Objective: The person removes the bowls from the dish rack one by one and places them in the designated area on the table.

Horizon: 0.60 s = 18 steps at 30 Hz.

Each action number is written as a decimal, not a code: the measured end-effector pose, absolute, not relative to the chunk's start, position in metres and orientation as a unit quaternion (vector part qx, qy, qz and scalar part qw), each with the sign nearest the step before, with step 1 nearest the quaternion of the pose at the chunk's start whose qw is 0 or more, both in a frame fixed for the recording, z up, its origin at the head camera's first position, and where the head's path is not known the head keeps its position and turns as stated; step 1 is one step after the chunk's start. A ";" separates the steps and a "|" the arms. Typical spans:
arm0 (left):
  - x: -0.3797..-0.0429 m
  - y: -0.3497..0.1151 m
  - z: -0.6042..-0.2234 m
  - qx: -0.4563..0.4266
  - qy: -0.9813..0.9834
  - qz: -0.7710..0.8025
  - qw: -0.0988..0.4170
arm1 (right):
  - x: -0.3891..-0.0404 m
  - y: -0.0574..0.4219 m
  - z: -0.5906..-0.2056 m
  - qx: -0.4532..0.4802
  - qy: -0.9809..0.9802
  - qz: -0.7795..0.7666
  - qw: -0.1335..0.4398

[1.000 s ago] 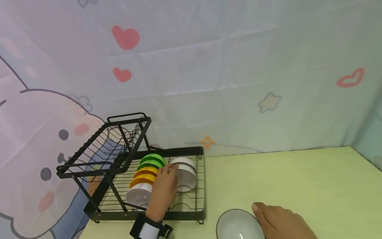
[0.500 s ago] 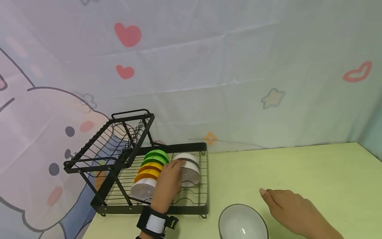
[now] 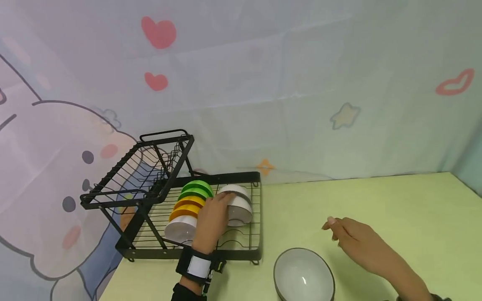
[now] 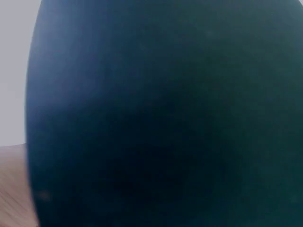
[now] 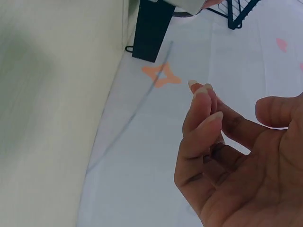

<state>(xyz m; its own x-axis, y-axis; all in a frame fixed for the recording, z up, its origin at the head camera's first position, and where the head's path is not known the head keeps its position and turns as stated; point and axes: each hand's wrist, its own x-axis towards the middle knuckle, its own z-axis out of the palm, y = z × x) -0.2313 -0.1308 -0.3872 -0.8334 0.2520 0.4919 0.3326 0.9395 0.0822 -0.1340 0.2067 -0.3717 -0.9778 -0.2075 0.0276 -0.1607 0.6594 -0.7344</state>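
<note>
Left hand (image 3: pixel 212 217) at the front white bowl (image 3: pixel 241 212) in the rack (image 3: pixel 244 255), grip impossible to tell; a nudge could rock it into the rear white bowl (image 3: pixel 236 189). Right hand (image 3: pixel 357 242), empty and loosely curled, could clip the near bowl (image 3: pixel 304 274) on the surface (image 3: pixel 376 200) if it swings low.

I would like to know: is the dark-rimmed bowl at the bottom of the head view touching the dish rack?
Apart. The head view shows bare table between the dark-rimmed bowl and the front right corner of the dish rack.
</note>
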 end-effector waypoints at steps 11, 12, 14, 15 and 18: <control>-0.233 -0.132 -0.390 -0.153 -0.950 -0.042 0.267 | -0.135 0.206 -0.370 -0.106 0.901 -0.420 -0.021; -0.233 -0.132 -0.390 -0.150 -0.950 -0.038 0.270 | -0.135 0.205 -0.369 -0.106 0.900 -0.423 -0.027; -0.232 -0.132 -0.389 -0.145 -0.951 -0.036 0.272 | -0.135 0.203 -0.368 -0.109 0.898 -0.426 -0.036; -0.232 -0.132 -0.389 -0.142 -0.951 -0.037 0.271 | -0.134 0.202 -0.367 -0.112 0.897 -0.427 -0.040; -0.233 -0.129 -0.388 -0.134 -0.952 -0.044 0.270 | -0.133 0.200 -0.366 -0.116 0.896 -0.426 -0.045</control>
